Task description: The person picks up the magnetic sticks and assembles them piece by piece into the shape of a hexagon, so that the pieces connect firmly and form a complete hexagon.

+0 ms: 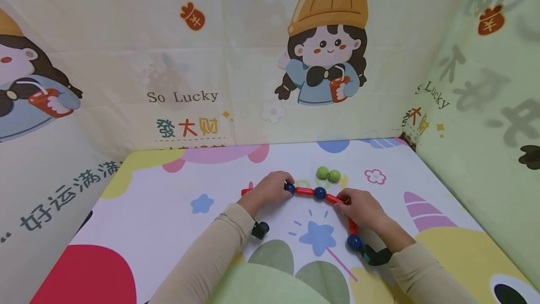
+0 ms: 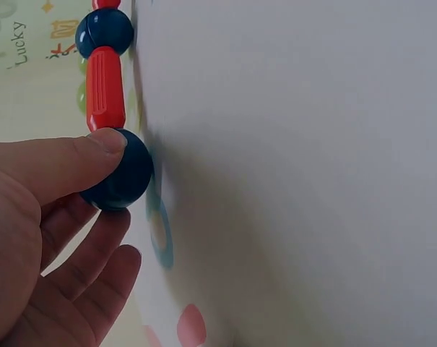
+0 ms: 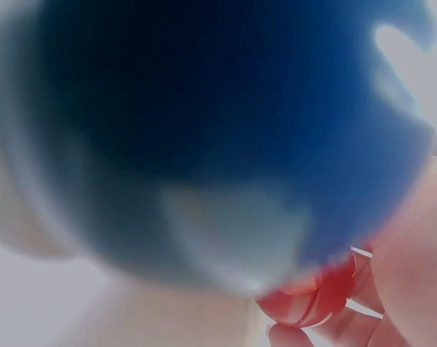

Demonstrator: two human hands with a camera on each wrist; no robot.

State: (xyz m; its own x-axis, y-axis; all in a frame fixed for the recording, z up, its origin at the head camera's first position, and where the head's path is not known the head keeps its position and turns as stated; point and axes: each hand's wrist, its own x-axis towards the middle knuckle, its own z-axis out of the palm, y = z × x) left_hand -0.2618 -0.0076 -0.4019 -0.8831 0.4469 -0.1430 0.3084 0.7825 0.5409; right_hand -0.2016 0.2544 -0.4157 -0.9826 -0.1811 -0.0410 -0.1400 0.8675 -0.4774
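Observation:
A chain of red rods (image 1: 304, 191) and blue balls (image 1: 320, 193) lies across the white mat. My left hand (image 1: 272, 189) pinches a blue ball (image 2: 124, 177) between thumb and fingers; a red rod (image 2: 105, 88) joins it to another ball. At the chain's bend, my right hand (image 1: 363, 208) grips it by a red rod's end, its fingers covering the joint. From there a red rod (image 1: 352, 226) runs toward me to a blue ball (image 1: 355, 242). That ball looms blurred in the right wrist view, with part of a red rod (image 3: 312, 300) behind it.
Two green balls (image 1: 328, 174) sit side by side beyond the chain. A red piece (image 1: 246, 191) shows left of the left hand. Patterned cloth walls (image 1: 249, 60) rise behind and beside the printed mat (image 1: 168, 219). Black wrist devices (image 1: 260, 230) are on both wrists.

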